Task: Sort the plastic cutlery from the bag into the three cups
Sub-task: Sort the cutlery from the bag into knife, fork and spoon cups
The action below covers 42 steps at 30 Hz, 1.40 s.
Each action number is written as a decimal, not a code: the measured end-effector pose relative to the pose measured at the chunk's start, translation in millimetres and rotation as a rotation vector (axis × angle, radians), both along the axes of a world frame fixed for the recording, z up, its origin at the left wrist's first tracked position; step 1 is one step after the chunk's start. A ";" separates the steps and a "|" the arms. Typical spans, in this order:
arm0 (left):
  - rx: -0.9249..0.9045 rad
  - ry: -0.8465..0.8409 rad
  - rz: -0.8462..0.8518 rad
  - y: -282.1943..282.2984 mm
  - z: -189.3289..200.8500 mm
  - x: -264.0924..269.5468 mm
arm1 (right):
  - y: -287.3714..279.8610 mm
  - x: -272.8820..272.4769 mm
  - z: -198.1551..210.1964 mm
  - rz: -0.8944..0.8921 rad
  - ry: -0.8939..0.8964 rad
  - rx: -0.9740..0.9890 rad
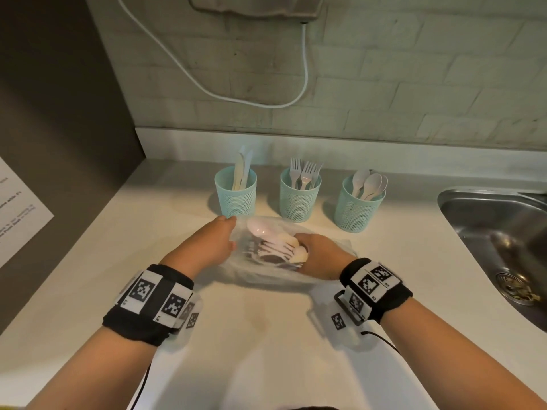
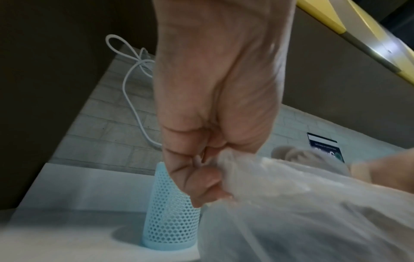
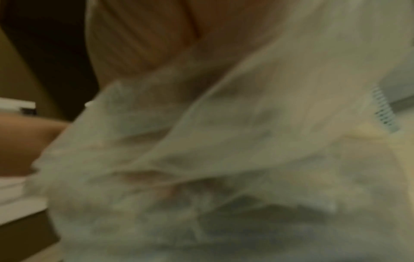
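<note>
Left hand [image 1: 213, 243] pinches the rim of the clear bag [image 1: 266, 270] at frame centre; right hand [image 1: 319, 257] is inside it, fingers hidden, grip cannot be told. Risk: tangled cutlery [image 1: 275, 247] snags the film, dragging out extras

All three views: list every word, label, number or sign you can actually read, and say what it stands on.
Printed sheet on the dark panel at far left: lines of text, too small and blurred to read.
Dark sign on the brick wall: pale lettering, blurred, not readable.
Wristband tags on both wrists: black-and-white square codes with tiny digits at their corners, too small to read surely.
Bag, cups: no text.
Right wrist view: nothing readable.
</note>
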<state>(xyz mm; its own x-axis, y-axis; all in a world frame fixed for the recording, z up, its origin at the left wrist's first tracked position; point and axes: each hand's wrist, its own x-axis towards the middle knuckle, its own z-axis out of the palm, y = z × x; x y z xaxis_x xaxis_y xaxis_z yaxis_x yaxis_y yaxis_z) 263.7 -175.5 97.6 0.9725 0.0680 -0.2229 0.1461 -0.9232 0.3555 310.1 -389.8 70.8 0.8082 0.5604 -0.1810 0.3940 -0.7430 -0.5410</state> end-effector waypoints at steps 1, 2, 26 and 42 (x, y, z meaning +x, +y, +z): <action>0.021 0.014 -0.016 0.4 -0.7 -1.1 | -3.5 2.0 2.9 -0.023 0.015 0.055; 0.043 0.029 -0.033 0.4 -2.1 -2.0 | -7.1 3.8 6.5 -0.050 0.040 0.120; -0.749 -0.493 -0.012 -69.2 57.7 33.6 | -20.8 26.6 45.4 -0.338 0.419 1.120; -0.875 -0.458 0.037 -99.9 50.2 67.1 | -30.5 36.4 31.2 -0.248 0.510 1.293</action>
<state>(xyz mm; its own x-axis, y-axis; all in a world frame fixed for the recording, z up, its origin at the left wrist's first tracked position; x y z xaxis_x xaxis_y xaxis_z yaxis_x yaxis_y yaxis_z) 330.8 -275.5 147.9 0.9780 0.0912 0.1879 -0.1522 -0.3050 0.9401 346.5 -420.3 102.0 0.9116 0.4086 0.0460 -0.1147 0.3604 -0.9257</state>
